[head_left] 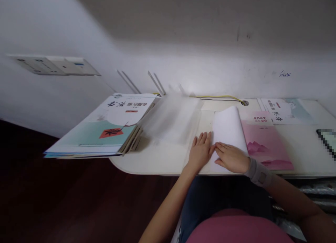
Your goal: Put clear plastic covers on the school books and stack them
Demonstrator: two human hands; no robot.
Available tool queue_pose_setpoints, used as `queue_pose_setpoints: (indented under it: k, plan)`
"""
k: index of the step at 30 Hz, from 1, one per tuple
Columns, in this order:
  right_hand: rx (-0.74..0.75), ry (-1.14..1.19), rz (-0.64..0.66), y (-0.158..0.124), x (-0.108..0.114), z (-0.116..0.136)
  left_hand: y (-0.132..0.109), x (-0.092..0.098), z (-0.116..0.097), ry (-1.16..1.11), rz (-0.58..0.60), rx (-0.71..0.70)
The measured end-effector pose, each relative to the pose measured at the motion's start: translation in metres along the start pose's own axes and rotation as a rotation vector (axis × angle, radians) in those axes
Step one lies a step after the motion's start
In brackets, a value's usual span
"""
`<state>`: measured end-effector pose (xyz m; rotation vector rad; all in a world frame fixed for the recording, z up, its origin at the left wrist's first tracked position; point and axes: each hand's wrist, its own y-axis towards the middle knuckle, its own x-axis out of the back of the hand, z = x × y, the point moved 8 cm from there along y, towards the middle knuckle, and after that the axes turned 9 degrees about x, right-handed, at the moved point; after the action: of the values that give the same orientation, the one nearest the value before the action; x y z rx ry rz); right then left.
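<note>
A pink book (pixel 265 146) lies on the white desk (pixel 157 162) with a white sheet (pixel 228 129) folded over its left part. My left hand (pixel 201 152) lies flat, fingers stretched out, on a clear plastic cover (pixel 173 120) just left of the sheet. My right hand (pixel 231 158) rests on the lower part of the white sheet, its fingers pointing left and pressed on the paper. A grey band sits on my right wrist (pixel 258 173).
A stack of books (pixel 105 129) with a white and teal cover hangs over the desk's left edge. Another booklet (pixel 285 110) lies at the back right, a phone (pixel 328 139) at the far right. A yellow cable (pixel 220 97) runs along the wall.
</note>
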<state>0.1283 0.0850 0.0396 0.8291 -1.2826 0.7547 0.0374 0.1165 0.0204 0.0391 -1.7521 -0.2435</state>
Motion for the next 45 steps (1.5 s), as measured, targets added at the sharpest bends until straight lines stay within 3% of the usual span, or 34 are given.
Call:
queue_pose_setpoints:
  k: [3, 6, 9, 15, 23, 32, 40, 43, 45]
  plan:
    - [0.034, 0.082, 0.047, 0.005, 0.016, -0.022, 0.0, -0.003, -0.003, 0.039, 0.028, 0.008]
    - [-0.055, -0.034, 0.075, 0.017, 0.026, -0.063, -0.001, -0.004, -0.009, 0.067, 0.042, 0.038]
    - [-0.098, -0.143, 0.145, 0.033, 0.015, -0.089, -0.001, -0.006, -0.013, 0.076, 0.031, 0.081]
    - [-0.124, -0.127, 0.171, 0.058, -0.012, -0.109, -0.005, -0.006, -0.016, 0.053, 0.025, 0.045]
    - [-0.326, -0.055, 0.142, 0.083, -0.019, -0.159, -0.006, -0.002, -0.017, 0.064, 0.018, 0.017]
    - [-0.323, -0.037, 0.147, 0.084, -0.027, -0.165, -0.006, -0.001, -0.017, 0.06, -0.038, 0.001]
    - [-0.328, -0.056, 0.178, 0.087, -0.014, -0.158, -0.006, 0.001, -0.017, 0.092, -0.028, 0.013]
    - [-0.241, -0.063, 0.152, 0.069, 0.001, -0.143, -0.006, 0.001, -0.017, 0.088, -0.021, 0.016]
    - [-0.174, -0.038, 0.052, 0.041, 0.014, -0.131, -0.006, 0.001, -0.017, 0.086, -0.015, 0.021]
